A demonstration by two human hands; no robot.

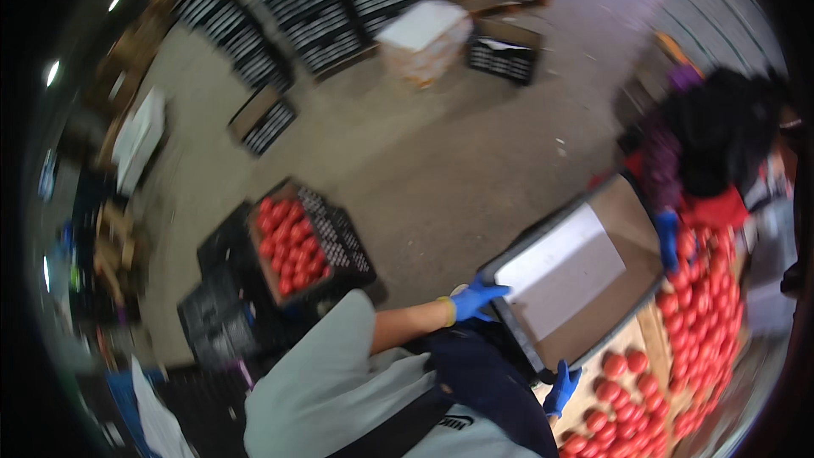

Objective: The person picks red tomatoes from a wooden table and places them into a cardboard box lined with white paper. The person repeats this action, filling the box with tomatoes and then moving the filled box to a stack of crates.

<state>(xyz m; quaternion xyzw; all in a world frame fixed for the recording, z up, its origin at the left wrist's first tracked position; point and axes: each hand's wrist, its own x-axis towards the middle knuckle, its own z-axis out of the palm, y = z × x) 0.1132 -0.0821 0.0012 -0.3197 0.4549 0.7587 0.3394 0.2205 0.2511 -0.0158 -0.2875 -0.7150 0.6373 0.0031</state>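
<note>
A black crate [575,280] lined with brown cardboard, a white sheet on its bottom, lies tilted before me. My left hand [474,299], in a blue glove with a yellow cuff, is on its near left corner, fingers over the rim. My right hand [561,389], also blue-gloved, is at the near right corner, thumb raised by the rim; whether its fingers grip is hard to see. Red tomatoes [626,416] lie on a wooden surface beside my right hand, and a larger heap of tomatoes [699,312] is piled beyond a wooden divider [654,337].
A co-worker [712,140] in dark clothes reaches a blue glove to the heap. At left, a crate of tomatoes [289,248] stands by black crates [219,318]. On the floor are a cardboard-lined crate [264,117], a white-topped stack [423,38] and another crate [505,54].
</note>
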